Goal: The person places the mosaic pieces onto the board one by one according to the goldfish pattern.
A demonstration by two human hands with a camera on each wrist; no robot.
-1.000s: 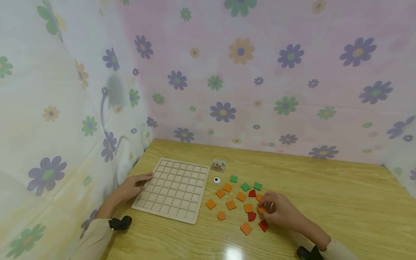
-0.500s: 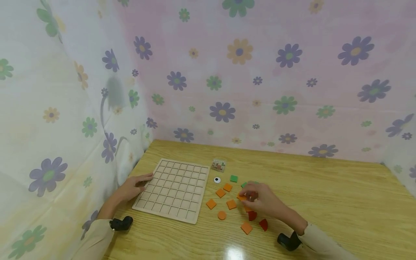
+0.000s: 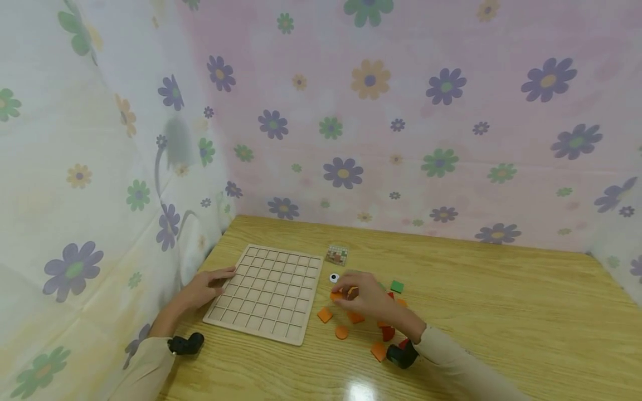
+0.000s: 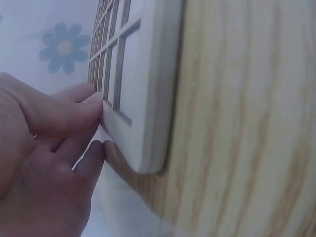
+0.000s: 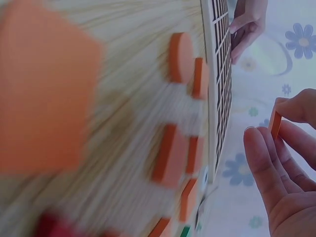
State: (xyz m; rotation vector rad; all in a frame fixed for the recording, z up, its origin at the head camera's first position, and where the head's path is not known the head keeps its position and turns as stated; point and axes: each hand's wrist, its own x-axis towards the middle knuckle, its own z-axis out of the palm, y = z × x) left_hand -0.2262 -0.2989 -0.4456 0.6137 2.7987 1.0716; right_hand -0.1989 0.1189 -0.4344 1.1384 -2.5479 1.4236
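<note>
At the left edge of the wooden grid board lies my left hand. In the left wrist view its thumb and fingertips touch the board's rim, with the fingers fairly straight. My right hand pinches a small orange tile between thumb and fingers, held above the table just right of the board. The tile shows edge-on in the right wrist view, so its full outline is unclear. Under and around this hand lie loose orange tiles, an orange disc and red quarter-round pieces, partly covered by it.
A small patterned picture card lies past the board's upper right corner. Near it is a white disc with a black dot. A green tile sits right of my right hand. Flowered cloth hangs behind and left of the table.
The right hand has moved left from the right side of the pieces toward the board, carrying the orange tile. My left hand has stayed at the board's edge.
</note>
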